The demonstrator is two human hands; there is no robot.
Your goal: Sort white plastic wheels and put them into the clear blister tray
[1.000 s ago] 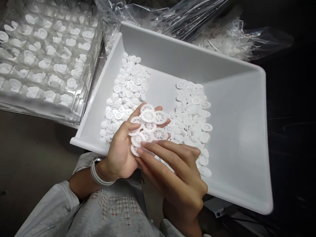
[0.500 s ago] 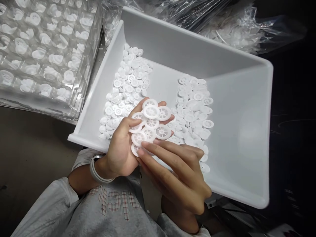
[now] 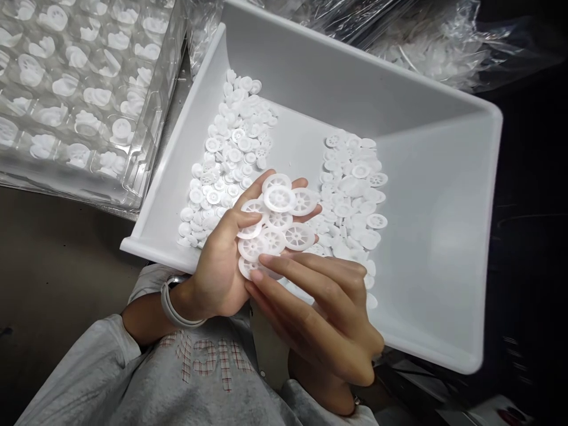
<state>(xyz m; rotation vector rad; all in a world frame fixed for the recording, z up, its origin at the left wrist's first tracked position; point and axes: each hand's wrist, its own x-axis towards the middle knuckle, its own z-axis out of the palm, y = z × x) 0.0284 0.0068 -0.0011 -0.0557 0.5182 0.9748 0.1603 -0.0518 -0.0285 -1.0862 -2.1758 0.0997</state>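
Observation:
My left hand (image 3: pixel 224 269) lies palm up over the near side of the bin, its thumb curled over a cluster of white plastic spoked discs (image 3: pixel 278 221). The discs overlap one another across my palm and fingers. From the lower right, my right hand (image 3: pixel 331 313) reaches in with its fingers bunched. Its fingertips are on the lowest disc (image 3: pixel 247 267) of the cluster, which they partly cover. Beneath my hands is a grey plastic bin (image 3: pixel 439 236). Small white round parts (image 3: pixel 235 142) fill its left part, and larger white discs (image 3: pixel 355 183) lie in a heap to the right.
At the upper left stands a clear plastic tray (image 3: pixel 146 136) with compartments, each holding white parts. Crumpled clear plastic bags (image 3: pixel 426 53) lie behind the bin, with pale pieces inside. The bin has raised walls at the back and right.
The view has shifted slightly, and the discs with both hands appear a little farther right. My fingertips stay at the lower edge of the cluster.

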